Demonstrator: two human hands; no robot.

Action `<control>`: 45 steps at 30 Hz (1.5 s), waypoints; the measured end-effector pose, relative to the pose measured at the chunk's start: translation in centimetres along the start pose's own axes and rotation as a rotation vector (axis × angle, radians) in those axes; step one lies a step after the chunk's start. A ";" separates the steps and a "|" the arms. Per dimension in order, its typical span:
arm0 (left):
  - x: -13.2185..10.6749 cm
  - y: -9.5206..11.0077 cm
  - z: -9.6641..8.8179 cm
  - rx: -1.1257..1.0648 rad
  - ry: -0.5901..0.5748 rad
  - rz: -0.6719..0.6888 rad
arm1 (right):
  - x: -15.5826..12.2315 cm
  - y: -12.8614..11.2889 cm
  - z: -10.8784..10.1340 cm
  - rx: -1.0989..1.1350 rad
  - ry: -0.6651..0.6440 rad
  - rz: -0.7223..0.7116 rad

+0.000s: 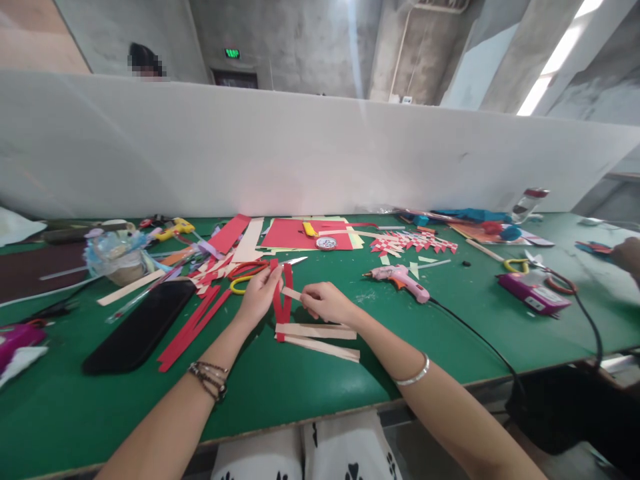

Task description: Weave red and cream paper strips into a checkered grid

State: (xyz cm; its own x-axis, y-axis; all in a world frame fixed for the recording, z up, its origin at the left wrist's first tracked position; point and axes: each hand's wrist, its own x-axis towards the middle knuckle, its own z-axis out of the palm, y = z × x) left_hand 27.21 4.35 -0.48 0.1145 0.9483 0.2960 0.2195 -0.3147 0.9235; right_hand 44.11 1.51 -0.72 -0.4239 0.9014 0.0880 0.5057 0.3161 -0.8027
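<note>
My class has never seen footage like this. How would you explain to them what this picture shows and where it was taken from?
There is no machine here: these are a person's own bare hands, seen by a camera worn on the head, looking forward and down. The left hand grips a red paper strip; the right hand pinches a beige strip. On the green table lie a pink glue gun, red-and-yellow-handled scissors, a yellow utility knife and a checkered woven piece. At the right edge, another person's hand shows.
</note>
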 end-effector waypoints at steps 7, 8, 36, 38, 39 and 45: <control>0.4 -0.6 -0.1 0.019 0.019 0.041 | -0.1 -0.2 -0.1 0.001 -0.030 -0.020; 0.4 -0.5 -0.1 0.012 -0.019 0.037 | -0.1 -0.1 -0.1 0.001 -0.030 -0.019; 0.5 -1.0 -0.3 0.022 0.017 -0.008 | -0.5 -0.6 -1.5 -0.295 -0.304 -0.193; 0.5 -0.9 -0.3 0.047 0.010 -0.005 | -0.5 -0.5 -1.4 -0.312 -0.304 -0.201; 0.5 -0.9 -0.3 0.061 -0.003 -0.004 | -0.5 -0.4 -1.4 -0.321 -0.302 -0.204; 1.0 -0.8 -0.6 0.165 0.040 0.068 | -0.5 0.0 -1.2 -0.392 -0.243 -0.189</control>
State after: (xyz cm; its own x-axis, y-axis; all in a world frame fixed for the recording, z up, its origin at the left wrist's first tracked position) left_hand 26.59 5.52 -0.75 0.0963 0.9243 0.3693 0.3691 -0.3777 0.8492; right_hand 45.22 1.44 -0.07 -0.6743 0.7377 0.0329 0.6283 0.5965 -0.4994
